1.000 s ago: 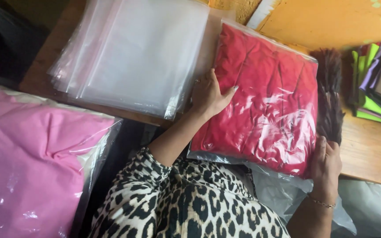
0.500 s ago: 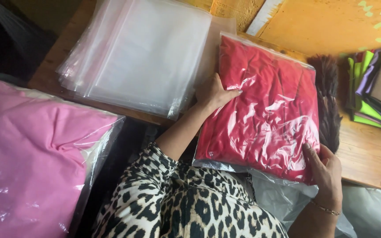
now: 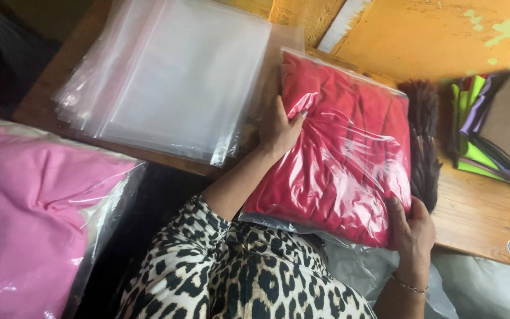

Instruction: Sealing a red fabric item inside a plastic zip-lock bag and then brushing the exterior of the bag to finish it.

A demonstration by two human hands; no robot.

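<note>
1. Wooden and worn, the table (image 3: 479,207) runs under a yellow-painted wall with flaking patches; everything in hand lies on it or hangs over its near edge.

2. Nearest the camera, the leopard-print sleeve (image 3: 231,277) and a loose flap of clear plastic (image 3: 361,266) sag off the table edge. That flap is the open mouth end of the bag, I judge; if it folds under, the garment could slide out toward the lap.

3. The right hand (image 3: 411,230) grips the near right corner of the bagged red garment (image 3: 343,159), fingers curled over the plastic, thumb on top. Slick film under a corner pinch may slip, letting the packet twist.

4. The left hand (image 3: 278,127) presses the bag's left edge, fingers bent and digging into a fold of the red cloth. Pushing hard there could bunch the fabric or trap air, leaving a lumpy packet.

5. Off to the left, a bagged pink garment (image 3: 36,212) lies well apart, below the table's level.

6. Further up, the stack of empty clear bags (image 3: 172,77) sits just beside the left hand; a sweep of the wrist could fan them off the table.

7. Beyond the red packet, a dark feather duster (image 3: 423,147) touches its right edge and could snag the film; folded coloured sheets (image 3: 497,130) lie farther right.
</note>
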